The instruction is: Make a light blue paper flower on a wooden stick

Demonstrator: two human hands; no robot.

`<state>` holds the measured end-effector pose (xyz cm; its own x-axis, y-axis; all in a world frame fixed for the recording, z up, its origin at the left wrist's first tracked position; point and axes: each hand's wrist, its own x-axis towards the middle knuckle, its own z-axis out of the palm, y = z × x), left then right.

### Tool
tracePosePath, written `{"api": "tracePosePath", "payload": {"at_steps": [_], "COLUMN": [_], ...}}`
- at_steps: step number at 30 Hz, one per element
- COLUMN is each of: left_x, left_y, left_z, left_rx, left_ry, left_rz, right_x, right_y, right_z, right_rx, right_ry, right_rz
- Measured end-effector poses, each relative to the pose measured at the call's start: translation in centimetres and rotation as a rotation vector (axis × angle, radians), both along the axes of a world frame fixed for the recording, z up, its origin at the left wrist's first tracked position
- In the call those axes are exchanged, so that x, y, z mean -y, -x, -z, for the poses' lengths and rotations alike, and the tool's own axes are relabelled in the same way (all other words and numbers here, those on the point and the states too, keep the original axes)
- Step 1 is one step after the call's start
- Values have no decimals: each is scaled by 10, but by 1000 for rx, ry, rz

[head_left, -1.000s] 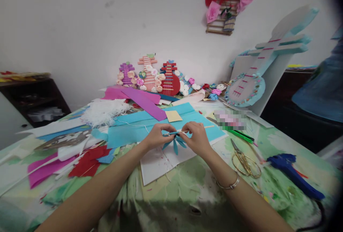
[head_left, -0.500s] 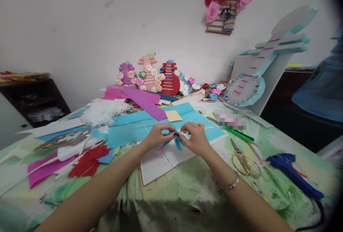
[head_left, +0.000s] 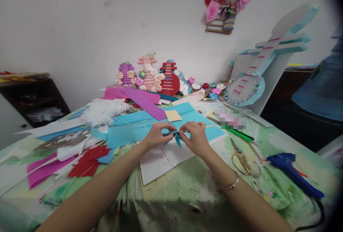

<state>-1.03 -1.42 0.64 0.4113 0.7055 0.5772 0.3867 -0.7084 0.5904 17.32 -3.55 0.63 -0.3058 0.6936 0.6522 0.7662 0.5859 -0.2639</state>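
Note:
Over the middle of the table, my left hand point(head_left: 157, 136) is closed, its thumb and fingers pinching a small piece of blue crepe paper point(head_left: 178, 141). My right hand point(head_left: 197, 138) pinches a thin wooden stick point(head_left: 210, 126) against the same paper; the stick's far end juts out to the right. Pointed blue flaps hang below my fingertips. How the paper is joined to the stick is partly hidden by the fingers. Beneath my hands lie a white board point(head_left: 157, 166) and a large blue paper sheet point(head_left: 128, 132), with a beige square point(head_left: 173, 116) on it.
Gold-handled scissors point(head_left: 245, 163) and a blue glue gun point(head_left: 296, 174) lie to the right, near green pens point(head_left: 241, 134). White shredded paper point(head_left: 105, 110) and red paper point(head_left: 89, 161) are at left. Paper-flowered instrument models point(head_left: 168, 78) line the wall; a big one point(head_left: 246, 85) leans at right.
The blue paper has shifted between my fingers, and a blue strip now shows from my left fingertips to the stick. The stick's right end has risen slightly. Both hands stay almost in place.

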Motion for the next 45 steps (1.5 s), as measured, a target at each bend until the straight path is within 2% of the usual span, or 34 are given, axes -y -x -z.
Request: {"api": "tracePosePath", "payload": {"at_steps": [7,21,27,31,35,39,43,45], "left_x": [3,1,1,3,5,1,-6,-8], "left_y": [-1,-2,-3,-4,-3,-1,1,2], "left_z": [-1,4,5,4,0,-3,1,3], "left_rx": [0,3,27,112,187,351,457,489], "left_ry": [-73,-76,-48,2,120,427,598,677], "left_rz": [-32,-46,-59,-89,-36,110,100,135], "right_x": [0,-4,-4,-1,1,1,1,1], "right_y": [1,1,2,3,5,4,3,3], "right_z": [1,6,5,4,3,2,0,0], "right_rx": [-11,20,23,21,13,-8,-16,-11], "right_ry": [-19,14,71,80,84,107,134,128], "right_rz": [-8,-95,-113,-97,-95,-102,-106,-108]}}
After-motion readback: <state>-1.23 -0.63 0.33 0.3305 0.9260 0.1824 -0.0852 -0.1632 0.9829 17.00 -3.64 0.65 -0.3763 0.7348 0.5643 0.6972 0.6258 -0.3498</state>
